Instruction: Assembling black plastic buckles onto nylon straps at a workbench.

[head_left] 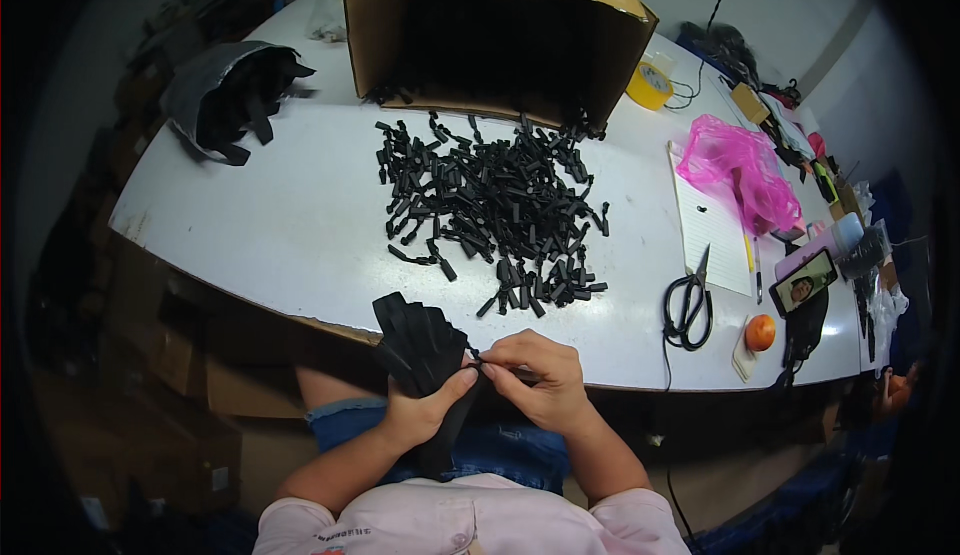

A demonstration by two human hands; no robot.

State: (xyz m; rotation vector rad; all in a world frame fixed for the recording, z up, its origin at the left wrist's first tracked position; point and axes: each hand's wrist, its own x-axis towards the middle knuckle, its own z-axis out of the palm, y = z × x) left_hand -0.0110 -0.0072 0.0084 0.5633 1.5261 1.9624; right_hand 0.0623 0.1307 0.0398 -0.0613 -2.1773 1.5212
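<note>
My left hand (pixel 425 415) is closed round a bundle of flat black fabric strips (pixel 418 340), fanned out above my lap at the table's front edge. Between thumb and forefinger, my right hand (pixel 540 380) pinches a small black piece (pixel 479 359) against the bundle's right side. Its exact form is partly hidden by my fingertips. Beyond my hands, a heap of small black pieces with knobby cord-like ends (pixel 505 195) spreads over the white table (pixel 270 225).
An open cardboard box (pixel 628 55) lies behind the heap. A grey bag of black strips (pixel 195 95) stands at left. To the right are black-handled scissors (pixel 688 310), a notepad (pixel 705 230), a pink plastic bag (pixel 735 170), yellow tape (pixel 650 85), an orange fruit (pixel 760 333) and a phone (pixel 804 283).
</note>
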